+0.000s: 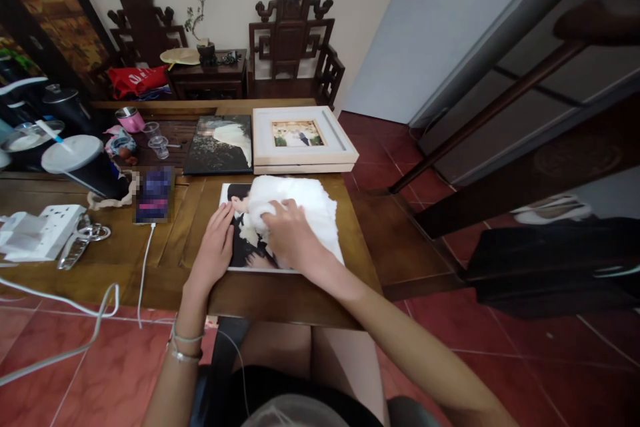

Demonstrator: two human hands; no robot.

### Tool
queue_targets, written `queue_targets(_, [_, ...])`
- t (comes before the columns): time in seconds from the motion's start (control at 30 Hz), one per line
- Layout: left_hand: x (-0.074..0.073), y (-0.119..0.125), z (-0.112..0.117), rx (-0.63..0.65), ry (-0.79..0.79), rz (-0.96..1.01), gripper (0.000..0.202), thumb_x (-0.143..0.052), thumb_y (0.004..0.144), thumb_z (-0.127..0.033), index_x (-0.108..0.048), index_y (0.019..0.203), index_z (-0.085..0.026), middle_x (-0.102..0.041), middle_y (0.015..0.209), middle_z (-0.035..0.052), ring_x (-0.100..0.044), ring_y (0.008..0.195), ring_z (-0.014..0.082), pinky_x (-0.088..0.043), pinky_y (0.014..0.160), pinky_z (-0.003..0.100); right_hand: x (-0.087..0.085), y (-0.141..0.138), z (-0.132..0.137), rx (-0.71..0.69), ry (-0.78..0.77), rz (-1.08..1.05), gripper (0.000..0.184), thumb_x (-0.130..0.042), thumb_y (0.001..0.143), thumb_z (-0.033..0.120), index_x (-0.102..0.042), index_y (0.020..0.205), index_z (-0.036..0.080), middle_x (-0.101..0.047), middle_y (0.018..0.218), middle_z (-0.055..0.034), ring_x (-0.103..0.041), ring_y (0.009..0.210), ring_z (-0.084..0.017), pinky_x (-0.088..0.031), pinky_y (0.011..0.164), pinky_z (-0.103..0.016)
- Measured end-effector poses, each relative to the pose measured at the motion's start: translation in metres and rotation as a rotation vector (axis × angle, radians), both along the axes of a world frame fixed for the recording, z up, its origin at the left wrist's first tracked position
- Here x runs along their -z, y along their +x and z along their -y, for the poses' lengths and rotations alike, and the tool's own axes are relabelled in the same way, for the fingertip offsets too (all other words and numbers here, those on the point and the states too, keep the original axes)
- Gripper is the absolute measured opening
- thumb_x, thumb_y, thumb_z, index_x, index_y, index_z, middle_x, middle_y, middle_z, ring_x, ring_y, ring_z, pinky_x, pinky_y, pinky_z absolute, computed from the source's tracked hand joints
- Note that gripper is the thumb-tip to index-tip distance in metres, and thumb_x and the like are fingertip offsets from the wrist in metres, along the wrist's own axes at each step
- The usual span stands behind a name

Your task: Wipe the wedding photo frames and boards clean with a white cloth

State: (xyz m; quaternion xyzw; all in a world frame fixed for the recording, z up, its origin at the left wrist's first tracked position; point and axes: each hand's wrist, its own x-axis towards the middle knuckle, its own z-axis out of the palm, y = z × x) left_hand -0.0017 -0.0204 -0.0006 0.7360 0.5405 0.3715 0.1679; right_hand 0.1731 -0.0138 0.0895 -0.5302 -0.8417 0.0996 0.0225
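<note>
A photo panel [253, 257] lies flat on the wooden table near its front right corner. My left hand [219, 240] rests along the panel's left edge, fingers stretched out and holding nothing. Bunched in my right hand [293, 233] is part of a white cloth [315, 203], pressed against the middle of the panel. The rest of the cloth spreads over the panel's right half and hides it. Just behind it are a dark photo panel [220, 143] and a white framed photo [305, 133], which sits on a pale wood frame.
To the left stand a lidded cup [83, 157] with a straw, a phone [154, 195] on a white cable, a clear hair claw [83, 240] and a power strip [53, 230]. The wooden table [175, 283] ends close to my lap. Dark wooden chairs [295, 33] stand behind.
</note>
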Motion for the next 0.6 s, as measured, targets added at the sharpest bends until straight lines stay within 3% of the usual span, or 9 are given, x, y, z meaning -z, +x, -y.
queue_targets(0.07, [-0.007,0.002,0.003,-0.027,0.009,0.071,0.043,-0.033,0.098,-0.032,-0.047,0.137,-0.021,-0.045,0.145,0.0095,-0.039,0.136,0.0205,-0.028,0.115,0.044,0.01,-0.015,0.0,-0.028,0.051,-0.003,0.035,-0.043,0.084,0.009,-0.068,0.108,0.018,-0.05,0.133,-0.0172,-0.039,0.124,-0.041,-0.031,0.099,-0.062])
queue_targets(0.17, [-0.016,0.003,0.008,-0.064,0.043,0.201,0.044,-0.031,0.099,-0.036,-0.05,0.135,-0.02,-0.049,0.142,0.0094,-0.043,0.133,0.0202,-0.03,0.114,0.04,0.032,-0.021,0.02,-0.218,0.036,-0.068,0.028,-0.049,0.084,0.016,-0.07,0.103,0.021,-0.046,0.138,-0.0127,-0.032,0.129,-0.041,-0.022,0.103,-0.066])
queue_targets(0.27, [-0.017,0.001,0.011,-0.058,0.042,0.244,0.045,-0.029,0.099,-0.035,-0.05,0.135,-0.018,-0.049,0.142,0.0089,-0.043,0.134,0.0207,-0.03,0.114,0.04,0.049,-0.002,0.052,-0.412,-0.005,-0.157,0.024,-0.052,0.079,0.013,-0.071,0.092,0.02,-0.045,0.139,-0.0094,-0.029,0.131,-0.04,-0.016,0.107,-0.065])
queue_targets(0.33, [-0.013,0.0,0.011,-0.034,0.023,0.211,0.045,-0.029,0.099,-0.034,-0.049,0.136,-0.019,-0.049,0.142,0.008,-0.041,0.135,0.0207,-0.03,0.114,0.041,0.051,0.018,0.069,-0.46,-0.016,-0.237,0.027,-0.051,0.073,0.007,-0.069,0.088,0.019,-0.047,0.137,-0.0083,-0.027,0.133,-0.037,-0.017,0.109,-0.063])
queue_targets(0.47, [-0.006,0.001,0.008,0.007,-0.015,0.082,0.042,-0.036,0.098,-0.031,-0.05,0.135,-0.018,-0.049,0.143,0.0089,-0.041,0.135,0.0204,-0.03,0.115,0.041,0.035,0.054,0.072,-0.35,-0.04,-0.343,0.038,-0.045,0.063,-0.003,-0.066,0.087,0.015,-0.054,0.128,-0.0127,-0.039,0.126,-0.029,-0.035,0.104,-0.047])
queue_targets(0.6, [-0.004,0.004,0.004,0.004,-0.005,-0.008,0.042,-0.044,0.094,-0.031,-0.052,0.133,-0.017,-0.051,0.141,0.0105,-0.044,0.133,0.0216,-0.033,0.113,0.043,0.008,0.059,0.032,-0.128,-0.049,-0.257,0.031,-0.041,0.067,-0.002,-0.065,0.081,0.012,-0.062,0.101,-0.0158,-0.055,0.102,-0.027,-0.045,0.087,-0.038])
